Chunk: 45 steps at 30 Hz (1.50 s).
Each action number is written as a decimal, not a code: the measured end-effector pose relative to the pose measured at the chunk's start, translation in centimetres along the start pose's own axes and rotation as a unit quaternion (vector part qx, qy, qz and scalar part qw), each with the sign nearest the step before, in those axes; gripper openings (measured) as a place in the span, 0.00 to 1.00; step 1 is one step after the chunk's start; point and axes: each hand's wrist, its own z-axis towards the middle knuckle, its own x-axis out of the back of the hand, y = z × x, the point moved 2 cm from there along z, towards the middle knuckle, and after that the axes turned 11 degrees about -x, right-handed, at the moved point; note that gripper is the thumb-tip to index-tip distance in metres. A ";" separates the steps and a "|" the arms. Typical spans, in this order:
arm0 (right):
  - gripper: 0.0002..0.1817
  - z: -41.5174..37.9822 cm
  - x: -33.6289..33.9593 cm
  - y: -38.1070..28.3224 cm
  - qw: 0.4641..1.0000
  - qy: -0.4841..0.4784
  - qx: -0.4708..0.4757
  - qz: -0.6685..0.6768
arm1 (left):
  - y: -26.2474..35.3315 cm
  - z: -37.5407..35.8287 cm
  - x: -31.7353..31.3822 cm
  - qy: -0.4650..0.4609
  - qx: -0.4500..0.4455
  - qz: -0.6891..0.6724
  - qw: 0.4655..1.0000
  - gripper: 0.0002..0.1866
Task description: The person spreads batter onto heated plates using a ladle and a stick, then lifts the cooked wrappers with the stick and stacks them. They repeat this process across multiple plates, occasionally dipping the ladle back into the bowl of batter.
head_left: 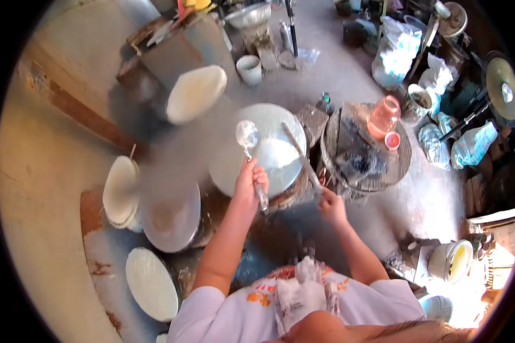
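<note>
My left hand (252,182) is closed round the handle of a ladle (247,135), whose round, whitish head is over the large round pan (226,166). My right hand (332,206) grips a long, thin stick (301,153) by its lower end. The stick slants up and left, its far tip overlapping the right part of the pan. Light glares off the pan's pale, smooth surface. Steam (174,154) drifts to the left of it and blurs a second round pan (171,223).
Pale round discs (120,188) are stacked at the left, with another pale disc (151,284) below. A round stand (403,163) at the right bears a pink plastic jug (384,117). Behind are a white bucket (249,70) and plastic bags (396,54).
</note>
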 end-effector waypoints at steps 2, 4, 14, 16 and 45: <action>0.19 -1.8 -3.4 -0.6 0.998 -0.051 -0.036 0.001 | -3.5 0.0 1.8 0.065 0.037 -0.078 0.994 0.11; 0.20 -0.4 -6.0 0.7 0.997 -0.065 0.036 -0.022 | -7.5 -1.9 2.3 0.015 0.008 -0.050 0.999 0.14; 0.17 -0.9 -3.6 -3.6 0.987 0.011 0.076 -0.142 | 3.9 -10.9 1.7 -0.166 0.133 -0.554 0.805 0.19; 0.19 -1.6 -6.3 -2.0 0.969 -0.046 0.102 -0.220 | 7.4 -11.9 2.8 -0.217 0.083 -0.531 0.815 0.22; 0.16 -4.8 -37.4 -10.6 0.838 -0.077 0.430 -0.328 | 29.3 -2.9 28.4 0.133 -0.301 0.249 0.911 0.29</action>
